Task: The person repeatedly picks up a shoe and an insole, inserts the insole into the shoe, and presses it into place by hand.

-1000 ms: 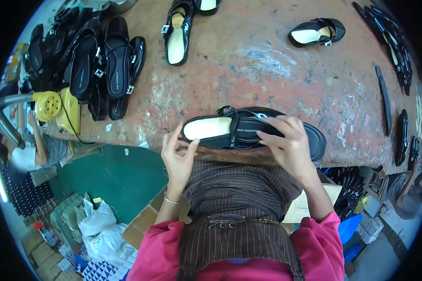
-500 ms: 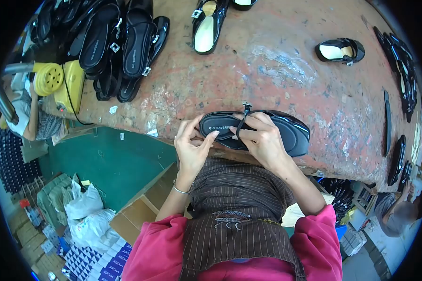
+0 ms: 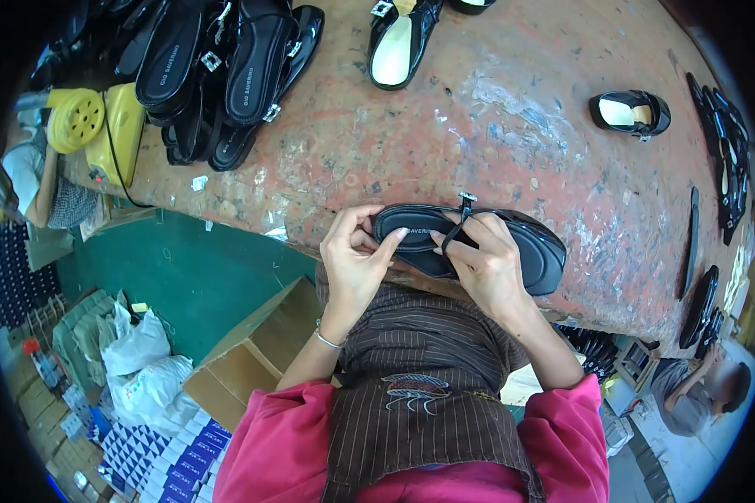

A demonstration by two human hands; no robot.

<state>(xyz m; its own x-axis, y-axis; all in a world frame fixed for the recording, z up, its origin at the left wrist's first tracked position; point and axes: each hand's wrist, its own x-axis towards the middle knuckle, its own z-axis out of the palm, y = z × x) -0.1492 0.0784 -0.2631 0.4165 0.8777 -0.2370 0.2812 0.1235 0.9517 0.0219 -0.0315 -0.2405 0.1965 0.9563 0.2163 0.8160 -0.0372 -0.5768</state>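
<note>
A black shoe [image 3: 538, 261] with a printed insole and a buckled strap lies sideways at the near edge of the workbench, its heel end to the left. My left hand [image 3: 354, 258] grips the heel end, thumb pressed on the insole and fingers round the outer side. Over the middle of the shoe, my right hand [image 3: 488, 261] is closed, its fingers at the thin strap and thumb inside against the insole. The strap's shiny buckle [image 3: 467, 197] sticks up beyond the right fingers. Part of the insole is hidden under the right hand.
Finished black shoes [image 3: 247, 80] are piled at the back left, beside a yellow machine [image 3: 117, 138]. Single shoes with pale insoles [image 3: 393, 60] stand further back on the workbench [image 3: 352, 159]. More shoes [image 3: 727, 151] line the right side. Another person [image 3: 688, 394] sits at lower right.
My left thumb has slid further in along the insole, covering the first letters of the print. Both hands stay on the shoe. The whole view has shifted slightly.
</note>
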